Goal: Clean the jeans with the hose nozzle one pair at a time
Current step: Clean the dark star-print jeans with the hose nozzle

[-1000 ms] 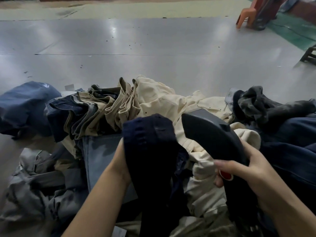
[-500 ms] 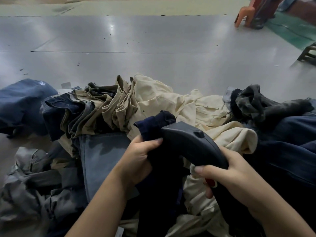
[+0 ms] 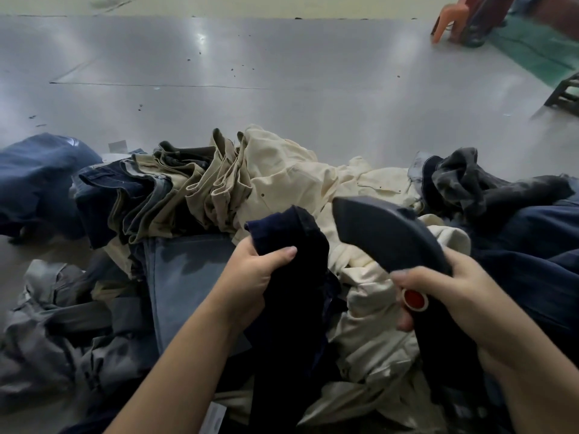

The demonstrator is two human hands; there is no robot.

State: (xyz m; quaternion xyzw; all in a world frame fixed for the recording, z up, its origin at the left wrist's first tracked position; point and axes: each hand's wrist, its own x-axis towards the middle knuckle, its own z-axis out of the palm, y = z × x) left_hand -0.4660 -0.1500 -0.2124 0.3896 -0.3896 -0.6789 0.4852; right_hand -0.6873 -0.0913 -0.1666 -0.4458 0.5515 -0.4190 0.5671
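1. A heap of jeans (image 3: 282, 189) in cream, khaki, grey and blue lay on a grey surface (image 3: 219, 73).
2. In front of the heap, the left hand (image 3: 250, 277) held a dark navy pair (image 3: 294, 277), its grip closed round a bunched end raised upright.
3. Just right of that pair, the right hand (image 3: 445, 296) gripped the dark hose nozzle (image 3: 388, 236), fingers curled beside its red button (image 3: 414, 298).
4. The nozzle tip stood near the navy pair, apart from it.

Dim, soft floor (image 3: 219, 73) glare, warped edges
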